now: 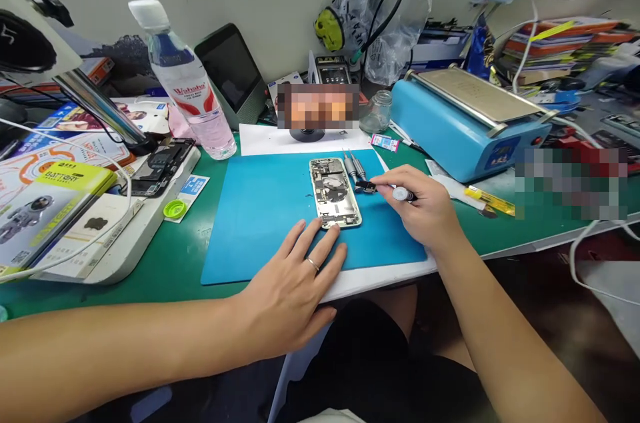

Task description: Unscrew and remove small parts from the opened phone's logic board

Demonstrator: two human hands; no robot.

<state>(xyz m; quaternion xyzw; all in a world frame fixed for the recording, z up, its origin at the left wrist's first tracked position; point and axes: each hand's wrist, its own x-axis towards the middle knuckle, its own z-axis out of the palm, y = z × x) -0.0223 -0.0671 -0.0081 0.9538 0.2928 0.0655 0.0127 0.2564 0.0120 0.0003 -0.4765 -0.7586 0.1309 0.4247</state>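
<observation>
An opened phone lies on the blue mat with its circuit boards and inner parts bare. My left hand is spread flat, its fingertips touching the phone's near edge. To the right of the phone, my right hand pinches a small black part between thumb and fingertips. Tucked in that same hand is what looks like a screwdriver, its grey round end showing and its shaft hidden. Two more grey screwdrivers lie on the mat just beyond the small part.
A water bottle stands at the back left, near a white tray bearing boxes and phone parts. At right is a blue heating machine, with a yellow cutter before it. A glass jar sits behind the mat.
</observation>
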